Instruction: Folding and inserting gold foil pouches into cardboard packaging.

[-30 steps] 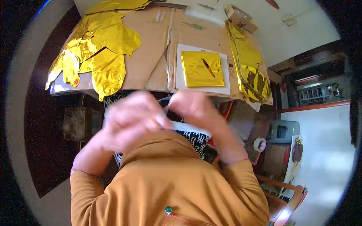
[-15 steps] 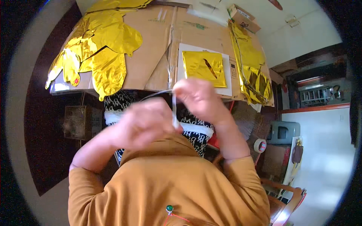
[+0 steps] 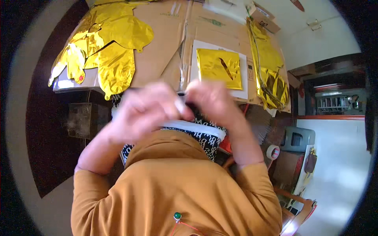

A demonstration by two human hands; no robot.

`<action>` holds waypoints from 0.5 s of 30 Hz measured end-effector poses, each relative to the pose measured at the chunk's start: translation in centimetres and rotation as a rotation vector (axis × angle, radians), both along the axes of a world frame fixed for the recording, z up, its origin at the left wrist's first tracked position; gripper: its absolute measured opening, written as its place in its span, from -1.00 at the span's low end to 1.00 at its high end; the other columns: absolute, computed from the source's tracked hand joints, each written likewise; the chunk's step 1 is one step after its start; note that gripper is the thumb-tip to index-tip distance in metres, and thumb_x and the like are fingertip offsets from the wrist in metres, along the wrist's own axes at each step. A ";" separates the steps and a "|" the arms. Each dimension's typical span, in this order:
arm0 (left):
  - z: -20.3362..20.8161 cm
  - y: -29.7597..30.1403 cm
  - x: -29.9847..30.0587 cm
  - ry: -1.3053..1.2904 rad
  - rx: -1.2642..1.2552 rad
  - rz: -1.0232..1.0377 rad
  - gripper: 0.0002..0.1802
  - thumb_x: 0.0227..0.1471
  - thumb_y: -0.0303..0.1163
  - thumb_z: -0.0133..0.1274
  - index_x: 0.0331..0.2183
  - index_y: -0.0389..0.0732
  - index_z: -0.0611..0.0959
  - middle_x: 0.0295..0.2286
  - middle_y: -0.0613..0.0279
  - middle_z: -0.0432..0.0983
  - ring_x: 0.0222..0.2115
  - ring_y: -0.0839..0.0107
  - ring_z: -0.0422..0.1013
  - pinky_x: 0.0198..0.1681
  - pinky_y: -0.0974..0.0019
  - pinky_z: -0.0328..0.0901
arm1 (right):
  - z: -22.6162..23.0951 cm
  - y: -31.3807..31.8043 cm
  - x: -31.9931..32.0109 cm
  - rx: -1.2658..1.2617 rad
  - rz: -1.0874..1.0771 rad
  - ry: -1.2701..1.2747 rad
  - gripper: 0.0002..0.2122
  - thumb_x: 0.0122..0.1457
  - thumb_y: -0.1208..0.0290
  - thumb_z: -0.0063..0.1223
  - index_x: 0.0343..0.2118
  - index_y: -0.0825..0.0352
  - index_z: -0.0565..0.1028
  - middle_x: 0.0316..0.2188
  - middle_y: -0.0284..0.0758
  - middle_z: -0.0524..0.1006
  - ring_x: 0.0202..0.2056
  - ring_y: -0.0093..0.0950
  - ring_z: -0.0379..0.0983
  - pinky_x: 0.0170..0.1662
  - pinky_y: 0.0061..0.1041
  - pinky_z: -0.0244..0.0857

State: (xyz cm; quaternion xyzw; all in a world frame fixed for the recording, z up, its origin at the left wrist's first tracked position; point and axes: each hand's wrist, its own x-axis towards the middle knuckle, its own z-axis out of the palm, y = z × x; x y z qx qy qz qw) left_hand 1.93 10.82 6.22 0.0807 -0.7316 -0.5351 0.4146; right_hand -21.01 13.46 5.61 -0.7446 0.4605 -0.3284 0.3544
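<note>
Both hands are blurred by motion, raised side by side above my lap near the table edge. My left hand (image 3: pixel 145 112) is curled, its thumb and fingertips pointing toward the other hand. Close beside it, my right hand (image 3: pixel 210 100) has its fingers bent into a pinch. What the fingers hold is too small and smeared to make out. Below them, patterned black-and-white cloth (image 3: pixel 204 143) covers my lap, with a pale white band (image 3: pixel 195 126) lying across it.
A cardboard-covered table (image 3: pixel 161 47) stands ahead. Flat gold foil balloons (image 3: pixel 118 67) lie at its left, a folded gold foil sheet (image 3: pixel 218 69) on white board at centre, more gold foil (image 3: pixel 271 59) at right. A tape roll (image 3: pixel 272 152) is at my right.
My hands have drawn closer together, the left moving right and slightly up. The thin pale strip seen between them before is no longer distinct. The view has shifted slightly.
</note>
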 end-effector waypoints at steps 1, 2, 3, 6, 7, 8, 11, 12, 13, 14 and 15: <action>1.3 -0.1 0.5 -0.102 0.330 0.274 -0.93 0.09 -0.56 0.04 -0.37 -0.31 0.62 -0.42 0.09 0.55 -0.34 0.25 0.47 -0.25 0.24 0.35 | -0.2 1.1 0.8 -0.281 0.244 0.077 -0.81 0.21 0.33 0.09 -0.39 0.37 0.51 -0.53 -0.29 0.52 -0.45 -0.46 0.48 -0.35 -0.46 0.34; -0.2 -1.6 0.1 -0.207 0.063 0.369 -0.93 0.07 -0.59 0.05 -0.36 -0.31 0.63 -0.42 0.07 0.54 -0.34 0.23 0.47 -0.25 0.23 0.35 | 0.6 1.9 1.0 -0.234 0.298 -0.026 -0.82 0.21 0.34 0.08 -0.40 0.37 0.52 -0.53 -0.29 0.52 -0.44 -0.47 0.48 -0.35 -0.45 0.34; -2.4 -2.6 -0.4 -0.316 -0.200 0.460 -0.91 0.04 -0.62 0.05 -0.35 -0.31 0.63 -0.42 0.05 0.54 -0.34 0.21 0.47 -0.26 0.21 0.36 | 1.3 2.5 1.4 -0.179 0.353 -0.134 -0.83 0.21 0.35 0.08 -0.41 0.36 0.52 -0.53 -0.29 0.52 -0.44 -0.48 0.48 -0.35 -0.45 0.35; -1.8 -0.5 -1.2 -0.099 -0.090 -0.081 -0.81 -0.02 -0.63 0.10 -0.27 -0.30 0.64 -0.39 0.08 0.54 -0.33 0.19 0.48 -0.18 0.22 0.37 | 1.2 0.6 -0.3 -0.073 -0.064 -0.162 -0.90 0.19 0.44 0.10 -0.44 0.31 0.50 -0.53 -0.33 0.53 -0.47 -0.52 0.48 -0.37 -0.45 0.35; -1.3 -0.7 -1.4 0.035 -0.014 -0.059 -0.80 -0.02 -0.63 0.10 -0.26 -0.31 0.64 -0.39 0.09 0.54 -0.34 0.20 0.49 -0.17 0.24 0.37 | 0.0 -0.1 -0.3 0.010 -0.064 -0.108 -0.91 0.17 0.45 0.12 -0.44 0.31 0.50 -0.54 -0.33 0.53 -0.49 -0.50 0.48 -0.39 -0.45 0.35; -0.3 -2.0 -1.1 -0.128 -0.095 0.236 -0.80 -0.01 -0.62 0.10 -0.26 -0.32 0.64 -0.40 0.10 0.53 -0.35 0.23 0.48 -0.20 0.25 0.37 | -0.3 0.8 -0.1 -0.064 0.136 -0.101 -0.91 0.17 0.45 0.12 -0.44 0.31 0.50 -0.54 -0.32 0.53 -0.51 -0.46 0.48 -0.40 -0.45 0.36; -4.2 -2.6 -1.0 -0.326 -0.239 0.271 -0.85 -0.01 -0.60 0.10 -0.31 -0.33 0.64 -0.40 0.12 0.52 -0.36 0.24 0.46 -0.25 0.25 0.36 | 1.4 2.2 0.2 -0.201 0.195 -0.319 -0.89 0.19 0.44 0.09 -0.45 0.32 0.51 -0.53 -0.32 0.51 -0.48 -0.41 0.48 -0.39 -0.46 0.34; -3.1 -1.6 -1.5 -0.289 -0.281 -0.027 -0.90 -0.02 -0.60 0.09 -0.36 -0.32 0.64 -0.39 0.12 0.53 -0.34 0.22 0.45 -0.24 0.25 0.36 | 1.9 1.2 -0.5 -0.185 0.021 -0.232 -0.88 0.21 0.44 0.07 -0.45 0.33 0.51 -0.54 -0.31 0.51 -0.49 -0.45 0.47 -0.40 -0.47 0.33; -1.0 -0.6 -2.3 -0.268 -0.098 -0.263 -0.92 -0.01 -0.59 0.10 -0.38 -0.32 0.64 -0.39 0.14 0.54 -0.34 0.21 0.45 -0.24 0.25 0.36 | 2.2 0.2 -1.1 -0.166 -0.167 -0.138 -0.86 0.23 0.43 0.05 -0.45 0.34 0.52 -0.54 -0.31 0.50 -0.50 -0.49 0.45 -0.41 -0.48 0.32; -0.6 -1.0 -2.1 -0.149 -0.093 -0.151 -0.92 0.00 -0.58 0.10 -0.38 -0.33 0.64 -0.39 0.14 0.54 -0.34 0.23 0.45 -0.24 0.25 0.36 | 0.8 -0.2 -1.0 -0.178 -0.071 -0.099 -0.85 0.25 0.44 0.00 -0.43 0.36 0.52 -0.54 -0.31 0.50 -0.51 -0.54 0.43 -0.42 -0.51 0.31; 0.0 -1.6 -1.5 -0.028 -0.091 -0.029 -0.92 0.01 -0.57 0.10 -0.38 -0.34 0.64 -0.39 0.14 0.54 -0.35 0.24 0.45 -0.23 0.26 0.36 | -0.5 0.4 -1.1 -0.044 0.164 0.000 -0.89 0.21 0.44 0.05 -0.41 0.35 0.52 -0.53 -0.31 0.51 -0.51 -0.52 0.43 -0.42 -0.48 0.31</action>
